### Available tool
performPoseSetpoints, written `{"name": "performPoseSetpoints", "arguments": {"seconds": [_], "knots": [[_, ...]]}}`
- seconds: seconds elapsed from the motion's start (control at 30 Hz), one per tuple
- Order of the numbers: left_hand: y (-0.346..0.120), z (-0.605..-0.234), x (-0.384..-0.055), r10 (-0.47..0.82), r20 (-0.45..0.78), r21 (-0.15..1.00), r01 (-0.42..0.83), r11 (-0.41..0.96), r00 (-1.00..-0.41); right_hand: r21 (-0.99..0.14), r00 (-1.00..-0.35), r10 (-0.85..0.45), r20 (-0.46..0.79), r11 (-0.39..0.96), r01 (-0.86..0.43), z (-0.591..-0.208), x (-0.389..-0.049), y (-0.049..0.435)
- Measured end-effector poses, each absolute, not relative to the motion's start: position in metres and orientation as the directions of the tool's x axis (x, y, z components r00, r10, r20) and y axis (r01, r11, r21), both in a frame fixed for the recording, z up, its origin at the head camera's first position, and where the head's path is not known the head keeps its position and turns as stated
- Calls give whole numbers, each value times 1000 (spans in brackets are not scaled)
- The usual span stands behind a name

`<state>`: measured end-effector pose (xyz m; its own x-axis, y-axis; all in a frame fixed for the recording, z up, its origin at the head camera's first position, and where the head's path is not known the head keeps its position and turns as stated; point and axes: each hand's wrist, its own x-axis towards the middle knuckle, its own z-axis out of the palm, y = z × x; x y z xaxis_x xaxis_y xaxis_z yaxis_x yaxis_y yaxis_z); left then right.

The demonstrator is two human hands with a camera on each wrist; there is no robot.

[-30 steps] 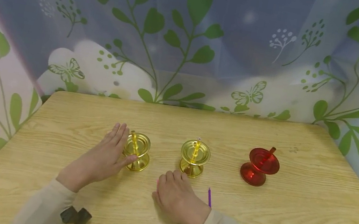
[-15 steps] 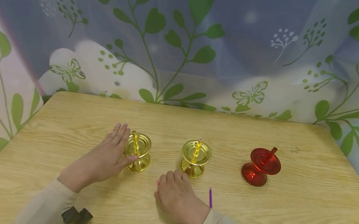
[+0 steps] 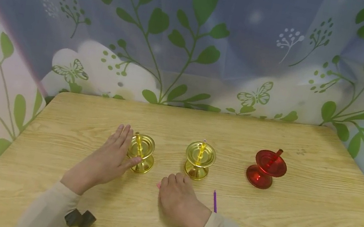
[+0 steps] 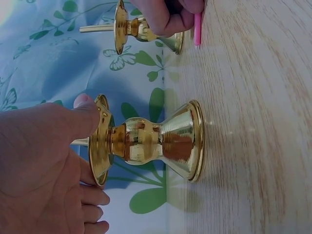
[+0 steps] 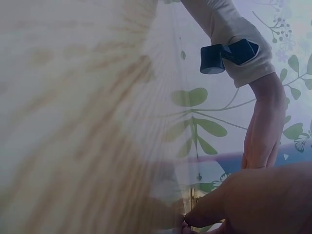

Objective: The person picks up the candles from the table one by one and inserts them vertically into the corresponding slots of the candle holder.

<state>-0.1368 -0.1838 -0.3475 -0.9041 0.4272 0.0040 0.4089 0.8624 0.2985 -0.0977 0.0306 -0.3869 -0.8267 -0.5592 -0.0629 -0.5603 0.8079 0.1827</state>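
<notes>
My left hand (image 3: 103,164) lies alongside the left gold candle holder (image 3: 149,146), its fingers straight and together. In the left wrist view, the thumb touches the rim of the gold dish (image 4: 101,161), with the other fingers on its far side. The holder stands upright on its flared base, a thin tube rising from the dish. Low over the table, my right hand (image 3: 181,202) pinches a slim pink candle (image 4: 197,30); most of the candle is hidden under the fingers. Just behind that hand stands a second gold candle holder (image 3: 195,171) with a pale tip showing at its tube.
A red candle holder (image 3: 259,177) stands to the right on the wooden table (image 3: 310,217). Near my right wrist lies a thin purple candle (image 3: 215,201). Behind the table hangs a leaf-patterned cloth (image 3: 248,48). Dark blocks (image 3: 80,219) sit at my left sleeve.
The pink candle's visible end has shifted slightly beside my right fingers. My left hand stays at the left gold holder, and the head view has drifted a little.
</notes>
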Motion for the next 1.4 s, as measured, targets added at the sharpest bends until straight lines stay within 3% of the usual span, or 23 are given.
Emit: {"name": "performPoseSetpoints", "arguments": {"seconds": [0.37, 0.77, 0.97, 1.4], "knots": [[-182, -344, -135, 414, -16, 295, 392, 872, -910, 153, -825, -553, -116, 811, -565, -384, -99, 25], [-182, -343, -136, 416, -20, 291, 393, 872, -909, 188, -812, -582, 47, 804, -565, -377, -107, 24], [-182, -345, -137, 417, -16, 290, 395, 872, -909, 192, -768, -600, 223, 800, -569, -373, -108, 28], [-181, -343, -135, 401, -24, 296, 377, 878, -916, 64, -719, -579, 386, 794, -605, -361, -119, 28]]}}
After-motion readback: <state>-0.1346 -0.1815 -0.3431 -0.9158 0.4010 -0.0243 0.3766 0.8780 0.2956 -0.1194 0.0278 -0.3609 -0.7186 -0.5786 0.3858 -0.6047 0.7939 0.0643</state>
